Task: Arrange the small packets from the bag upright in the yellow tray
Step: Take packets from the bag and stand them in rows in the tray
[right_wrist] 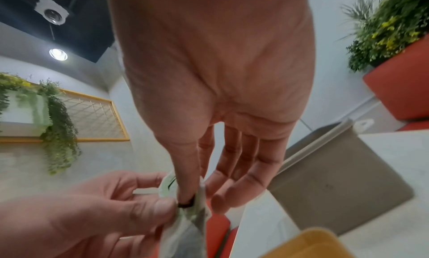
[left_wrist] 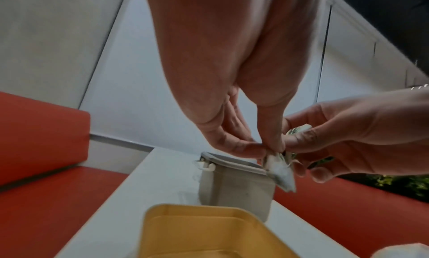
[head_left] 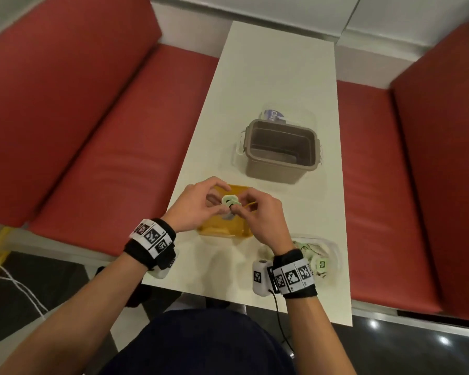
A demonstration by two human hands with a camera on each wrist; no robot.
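Item: 1 small packet, pale green and white, thin crinkled paper or film with a soft pouch hanging below a flat printed tab. Held at centre frame of the head view, directly above the yellow tray.

Hands: left hand pinches the packet's upper edge between thumb and fingers; right hand pinches the same packet from the opposite side, thumb pressed to the tab, remaining fingers loosely extended. Both grip 1 shared packet, apparently straightening it.

Yellow tray: shallow, rectangular, rounded corners, smooth semi-glossy plastic. The left wrist view shows its visible part bare; the part under the hands is hidden.

Bag: clear, thin, crumpled film, lower right of the head view beside the right wrist, several pale green packets visible inside.

Progress, as judged: early. No packet is seen standing in the tray; this one is not yet placed, and the bag's contents remain to be moved.

Other entries: grey-brown bin, rigid matte plastic, rectangular with clip lugs, empty interior, upper right of centre; tabletop, white, smooth, long; red padded benches either side, stitched upholstery
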